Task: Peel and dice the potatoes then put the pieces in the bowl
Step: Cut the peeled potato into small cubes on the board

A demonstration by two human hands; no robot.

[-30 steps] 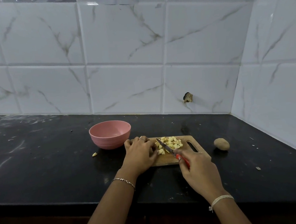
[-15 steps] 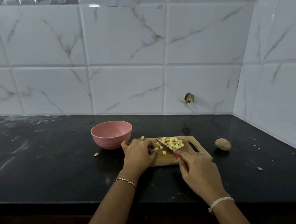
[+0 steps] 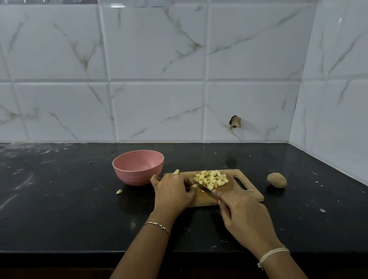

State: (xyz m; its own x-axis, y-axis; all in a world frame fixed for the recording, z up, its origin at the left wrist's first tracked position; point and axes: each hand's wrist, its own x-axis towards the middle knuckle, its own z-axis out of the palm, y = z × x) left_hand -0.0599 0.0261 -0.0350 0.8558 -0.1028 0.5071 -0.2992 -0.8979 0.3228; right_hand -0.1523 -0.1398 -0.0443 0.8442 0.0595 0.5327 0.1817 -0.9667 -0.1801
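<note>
While right hand (image 3: 246, 217) grips knife (image 3: 204, 188), left hand (image 3: 173, 191) holds potato piece (image 3: 194, 185), board (image 3: 247, 197) beside bowl (image 3: 137, 172)

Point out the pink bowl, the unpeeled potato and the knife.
pink bowl (image 3: 138, 177): head view, on its front outer wall.
unpeeled potato (image 3: 276, 179): head view, middle of its brown skin.
knife (image 3: 204, 188): head view, on the blade above the cutting board.

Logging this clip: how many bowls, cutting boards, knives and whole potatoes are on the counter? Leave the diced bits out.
pink bowl: 1
wooden cutting board: 1
knife: 1
whole unpeeled potato: 1
Total: 4
</note>
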